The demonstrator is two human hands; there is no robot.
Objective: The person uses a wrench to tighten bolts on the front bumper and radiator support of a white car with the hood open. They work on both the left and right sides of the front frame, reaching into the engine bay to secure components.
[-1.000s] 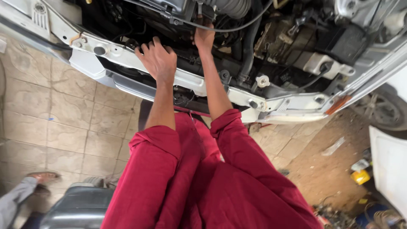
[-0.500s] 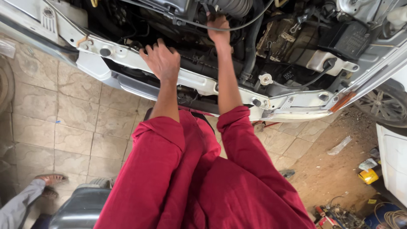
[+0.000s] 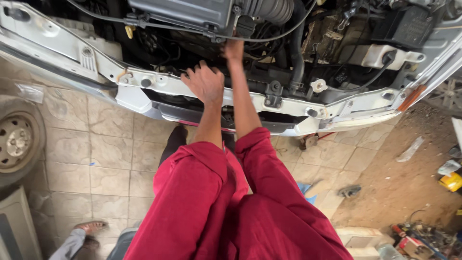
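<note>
you get soft, even daylight on the tiled floor (image 3: 96, 159), a dim engine bay (image 3: 269, 53), slight wide-angle bending at the edges and mostly sharp focus.

At 9 o'clock we see 1 wheel (image 3: 17, 142) lying on the tiled floor (image 3: 115, 159). At 7 o'clock, a sandalled foot (image 3: 89, 227) of another person. At 3 o'clock, 1 yellow container (image 3: 451, 181) on the dirt; tool clutter (image 3: 417, 239) at 5 o'clock.

I'm looking at a car repair yard: an open engine bay (image 3: 269, 43), a loose wheel (image 3: 17, 142), tiled floor (image 3: 96, 159), scattered tools (image 3: 418, 238).
</note>
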